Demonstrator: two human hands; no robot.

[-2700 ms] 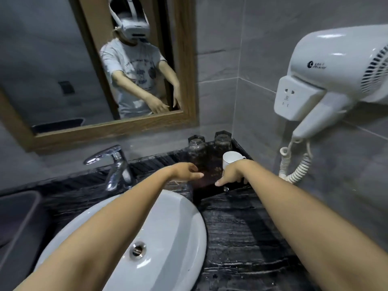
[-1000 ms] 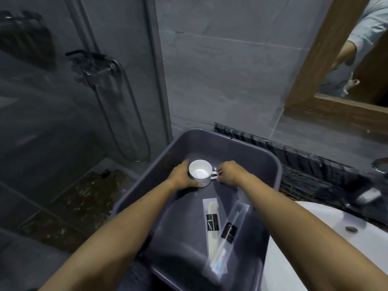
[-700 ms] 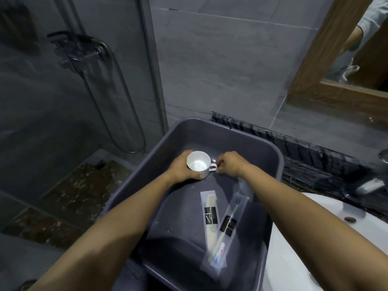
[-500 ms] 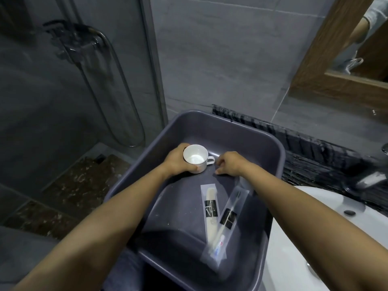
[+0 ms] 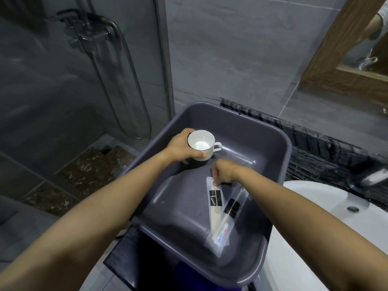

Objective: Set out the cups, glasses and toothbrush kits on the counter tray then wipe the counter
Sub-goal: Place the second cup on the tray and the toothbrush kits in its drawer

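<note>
Right hand point(image 5: 223, 172) has left the cup handle and dropped onto the kits; left hand point(image 5: 178, 147) has lifted the cup point(image 5: 200, 144) a bit higher. Head view: left fingers are wrapped round the cup body with the thumb on the near side. The cup is upright above the far left part of the grey tub point(image 5: 287, 156), handle pointing right. Right fingers are curled down, pinching the top end of the left kit point(image 5: 215, 201), which lies flat on the tub floor. A second kit point(image 5: 231, 208) lies just beside it on the right, and their lower ends overlap. Step in hand, as I judge it: pick up the kit while the cup is held. To do it well, pinch only one sleeve edge, peel it up slowly so the second kit does not drag along, and keep the cup level. The kit is a clear, thin, floppy plastic sleeve with a black label and a white item inside; it is likely slippery and will sag when lifted. The cup is white, glossy and empty. Sink point(image 5: 315, 206) is at the right and dark counter point(image 5: 315, 143) is behind it. The tray is out of frame.
</note>
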